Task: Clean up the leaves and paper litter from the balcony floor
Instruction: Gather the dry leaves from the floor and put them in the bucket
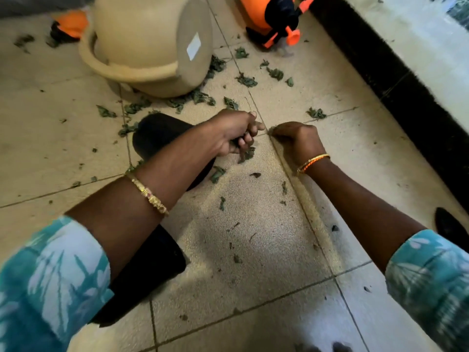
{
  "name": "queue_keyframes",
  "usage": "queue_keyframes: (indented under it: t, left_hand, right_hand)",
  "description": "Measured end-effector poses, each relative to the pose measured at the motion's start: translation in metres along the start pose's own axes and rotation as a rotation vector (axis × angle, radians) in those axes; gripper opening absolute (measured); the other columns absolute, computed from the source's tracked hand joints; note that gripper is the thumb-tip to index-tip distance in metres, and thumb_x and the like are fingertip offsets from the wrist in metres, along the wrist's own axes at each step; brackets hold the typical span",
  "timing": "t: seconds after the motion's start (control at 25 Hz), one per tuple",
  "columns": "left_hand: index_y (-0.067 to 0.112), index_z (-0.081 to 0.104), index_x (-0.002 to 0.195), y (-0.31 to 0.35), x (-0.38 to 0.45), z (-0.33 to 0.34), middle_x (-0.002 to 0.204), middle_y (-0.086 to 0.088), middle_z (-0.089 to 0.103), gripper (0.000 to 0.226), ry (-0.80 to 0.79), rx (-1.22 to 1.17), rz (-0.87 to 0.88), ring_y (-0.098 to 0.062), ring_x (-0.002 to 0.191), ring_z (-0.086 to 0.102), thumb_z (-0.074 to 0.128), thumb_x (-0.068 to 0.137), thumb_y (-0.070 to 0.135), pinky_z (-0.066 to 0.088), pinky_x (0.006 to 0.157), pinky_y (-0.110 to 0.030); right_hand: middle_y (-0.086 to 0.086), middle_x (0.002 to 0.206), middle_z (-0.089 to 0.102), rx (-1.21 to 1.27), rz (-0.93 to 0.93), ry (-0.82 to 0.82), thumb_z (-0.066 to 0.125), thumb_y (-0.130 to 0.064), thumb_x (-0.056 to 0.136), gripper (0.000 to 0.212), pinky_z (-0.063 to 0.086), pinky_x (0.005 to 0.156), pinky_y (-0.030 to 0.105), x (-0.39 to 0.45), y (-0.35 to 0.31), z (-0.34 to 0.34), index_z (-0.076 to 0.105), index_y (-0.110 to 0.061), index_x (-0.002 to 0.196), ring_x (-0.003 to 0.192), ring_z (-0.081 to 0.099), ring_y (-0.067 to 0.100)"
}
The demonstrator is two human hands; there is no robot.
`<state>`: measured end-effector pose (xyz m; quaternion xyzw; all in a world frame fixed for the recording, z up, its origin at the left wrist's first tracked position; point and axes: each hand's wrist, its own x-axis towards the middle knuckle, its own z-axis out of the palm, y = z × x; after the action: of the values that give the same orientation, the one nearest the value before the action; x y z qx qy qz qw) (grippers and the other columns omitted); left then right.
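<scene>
On the tiled balcony floor (253, 250), scattered green leaves (200, 97) lie thickest just below a tipped beige pot (152, 41); smaller fragments trail down the middle tile toward the camera. No paper litter can be made out for certain.

Left hand (234, 134): fingers curled narrow around a small clump of leaves (247, 153), some of which hang out below the fist. The hand is held over the tile, above a black rounded object (157, 138) that cannot be identified.

Right hand (297, 141): fingers bent down and closed narrow, tips at the tile joint on a bit of leaf (272, 128); whether it is pinched or only touched cannot be told. The two hands are just beside each other.

Each wrist carries a gold bangle (149, 195); the right one (313, 162) has an orange thread with it. Both sleeves (50, 280) are teal with a pale print.

Further out: the pot lies on its side, a white label on its base. Orange-and-black items (274, 16) sit beyond it, one at top left and one at top right. A dark skirting band (393, 80) runs along the right edge of the floor, with a pale ledge above.
</scene>
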<state>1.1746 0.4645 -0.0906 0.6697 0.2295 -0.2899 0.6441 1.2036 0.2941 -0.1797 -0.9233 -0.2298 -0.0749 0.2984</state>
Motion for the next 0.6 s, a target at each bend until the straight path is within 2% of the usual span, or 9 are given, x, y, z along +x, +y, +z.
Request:
queue_keyframes:
  t: [0.08, 0.16, 0.24, 0.32, 0.4, 0.48, 0.56, 0.6]
  left_hand:
    - [0.008, 0.056, 0.085, 0.011, -0.008, 0.006, 0.055, 0.006, 0.048, 0.028, 0.021, 0.078, 0.018, 0.0, 0.037, 0.032, 0.034, 0.102, 0.009, 0.023, 0.033, -0.011]
    - [0.005, 0.056, 0.084, 0.024, -0.017, 0.017, 0.068, -0.002, 0.059, 0.032, 0.039, 0.18, 0.018, -0.001, 0.037, 0.036, 0.032, 0.104, 0.012, 0.025, 0.032, -0.012]
    - [0.002, 0.054, 0.087, 0.034, -0.021, 0.026, 0.08, -0.01, 0.064, 0.033, 0.083, 0.227, 0.05, -0.003, 0.035, 0.044, 0.03, 0.105, 0.015, 0.028, 0.032, -0.013]
    - [0.006, 0.052, 0.092, 0.036, -0.026, 0.036, 0.084, -0.013, 0.067, 0.03, 0.172, 0.237, 0.087, -0.008, 0.039, 0.052, 0.03, 0.106, 0.021, 0.03, 0.033, -0.015]
    - [0.012, 0.05, 0.097, 0.031, -0.023, 0.048, 0.086, -0.012, 0.07, 0.032, 0.223, 0.198, 0.105, -0.016, 0.051, 0.059, 0.033, 0.104, 0.038, 0.036, 0.035, -0.019]
    - [0.007, 0.051, 0.101, 0.02, -0.013, 0.06, 0.086, -0.009, 0.071, 0.053, 0.254, 0.109, 0.124, -0.023, 0.059, 0.065, 0.035, 0.098, 0.057, 0.047, 0.039, -0.026]
    - [0.004, 0.05, 0.089, 0.013, -0.008, 0.077, 0.073, -0.01, 0.067, 0.048, 0.348, -0.088, 0.11, -0.02, 0.05, 0.059, 0.029, 0.103, 0.044, 0.037, 0.036, -0.018]
    - [0.004, 0.051, 0.083, 0.01, -0.005, 0.084, 0.067, -0.01, 0.064, 0.046, 0.396, -0.143, 0.104, -0.018, 0.047, 0.055, 0.027, 0.105, 0.036, 0.034, 0.039, -0.018]
  right_hand:
    - [0.015, 0.099, 0.071, 0.221, 0.294, 0.084, 0.059, 0.01, 0.08, 0.024, 0.048, 0.086, 0.02, 0.014, -0.01, -0.012, 0.073, -0.001, 0.096, 0.088, 0.067, 0.02]
    - [0.015, 0.093, 0.07, 0.621, 0.623, 0.15, 0.059, 0.011, 0.08, 0.022, 0.053, 0.083, 0.025, 0.027, -0.022, -0.028, 0.071, 0.002, 0.096, 0.079, 0.064, 0.017]
    - [0.013, 0.084, 0.065, 1.016, 0.846, 0.183, 0.054, 0.012, 0.082, 0.019, 0.055, 0.077, 0.027, 0.035, -0.036, -0.047, 0.068, 0.005, 0.092, 0.079, 0.062, 0.02]
    - [0.015, 0.08, 0.06, 1.456, 0.942, 0.207, 0.037, 0.016, 0.085, 0.026, 0.056, 0.072, 0.028, 0.037, -0.054, -0.068, 0.061, 0.007, 0.082, 0.078, 0.06, 0.025]
    - [0.017, 0.083, 0.056, 1.74, 0.962, 0.242, 0.02, 0.018, 0.079, 0.035, 0.053, 0.079, 0.035, 0.034, -0.061, -0.085, 0.054, 0.01, 0.081, 0.079, 0.056, 0.03]
    - [0.018, 0.075, 0.058, 1.737, 0.989, 0.299, 0.022, 0.021, 0.071, 0.037, 0.052, 0.076, 0.034, 0.029, -0.063, -0.089, 0.056, 0.01, 0.079, 0.073, 0.055, 0.029]
    - [0.009, 0.057, 0.063, 1.477, 0.975, 0.366, 0.032, 0.02, 0.077, 0.033, 0.053, 0.059, 0.027, 0.019, -0.066, -0.079, 0.063, 0.008, 0.08, 0.064, 0.055, 0.024]
    - [0.005, 0.058, 0.065, 1.287, 0.923, 0.366, 0.035, 0.018, 0.079, 0.034, 0.053, 0.058, 0.028, 0.013, -0.067, -0.071, 0.067, 0.005, 0.084, 0.065, 0.057, 0.024]
